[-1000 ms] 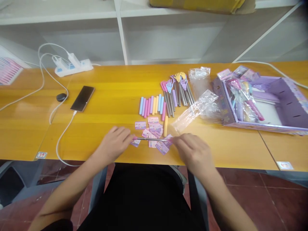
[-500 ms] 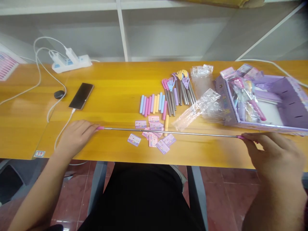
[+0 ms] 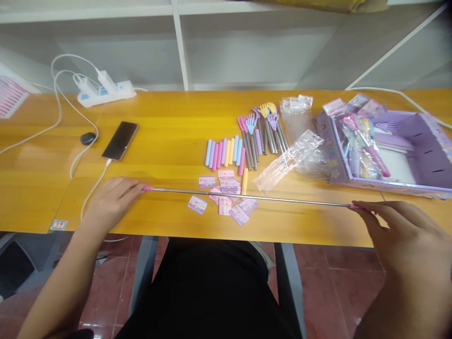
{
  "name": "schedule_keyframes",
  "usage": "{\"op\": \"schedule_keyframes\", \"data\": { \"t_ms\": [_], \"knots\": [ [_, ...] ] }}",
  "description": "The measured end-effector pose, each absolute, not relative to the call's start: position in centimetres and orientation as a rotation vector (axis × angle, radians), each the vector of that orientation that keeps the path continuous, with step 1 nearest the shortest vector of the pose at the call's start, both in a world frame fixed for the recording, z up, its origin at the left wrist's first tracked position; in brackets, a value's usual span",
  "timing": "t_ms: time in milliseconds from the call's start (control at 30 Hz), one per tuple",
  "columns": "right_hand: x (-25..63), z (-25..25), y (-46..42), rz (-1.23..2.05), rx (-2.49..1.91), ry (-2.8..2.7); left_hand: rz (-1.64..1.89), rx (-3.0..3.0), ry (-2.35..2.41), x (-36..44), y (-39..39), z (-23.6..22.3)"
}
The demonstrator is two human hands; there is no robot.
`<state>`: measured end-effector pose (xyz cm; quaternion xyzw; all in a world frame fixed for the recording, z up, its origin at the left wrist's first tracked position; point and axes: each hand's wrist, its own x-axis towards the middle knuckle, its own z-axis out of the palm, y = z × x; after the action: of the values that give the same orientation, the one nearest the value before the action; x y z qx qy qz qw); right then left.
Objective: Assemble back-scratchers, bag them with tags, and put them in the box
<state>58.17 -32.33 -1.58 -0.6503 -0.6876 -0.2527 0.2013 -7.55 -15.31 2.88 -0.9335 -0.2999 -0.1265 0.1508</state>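
A thin telescopic back scratcher [image 3: 275, 198], drawn out long, spans the space between my hands above the table. My left hand [image 3: 115, 200] pinches its pink end on the left. At the other end, my right hand [image 3: 402, 230] is closed on a pink part, mostly covered by the fingers. Beneath the rod lie small printed cards [image 3: 226, 205] and a yellow tube handle [image 3: 245, 181]. Beyond them sit pastel tube handles [image 3: 222, 153] in a row and several collapsed back scratchers [image 3: 268, 132] with hand-shaped heads in pink, blue, yellow and purple.
Clear plastic sleeves [image 3: 289, 160] lie beside a purple box [image 3: 431, 155] holding bagged items. On the left are a phone [image 3: 120, 140] on a charging cable, a black oval object [image 3: 88, 138] and a white power strip [image 3: 106, 93]. Shelving [image 3: 180, 47] stands behind the table.
My right hand has lowered slightly, tilting the rod's right end down towards me. My left hand has stayed nearly still, keeping its pinch.
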Motion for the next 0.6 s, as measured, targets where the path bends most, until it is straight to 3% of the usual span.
{"op": "schedule_keyframes", "data": {
  "t_ms": [467, 600],
  "knots": [
    [60.2, -3.1, -31.8, -0.557, -1.907, -1.778, -0.375, -2.800, -0.947, -7.3, -16.2, 1.2],
    [55.6, -1.6, -29.3, -0.541, -1.747, -1.817, -0.530, -2.809, -0.901, -2.9, -16.7, 1.1]
  ]
}}
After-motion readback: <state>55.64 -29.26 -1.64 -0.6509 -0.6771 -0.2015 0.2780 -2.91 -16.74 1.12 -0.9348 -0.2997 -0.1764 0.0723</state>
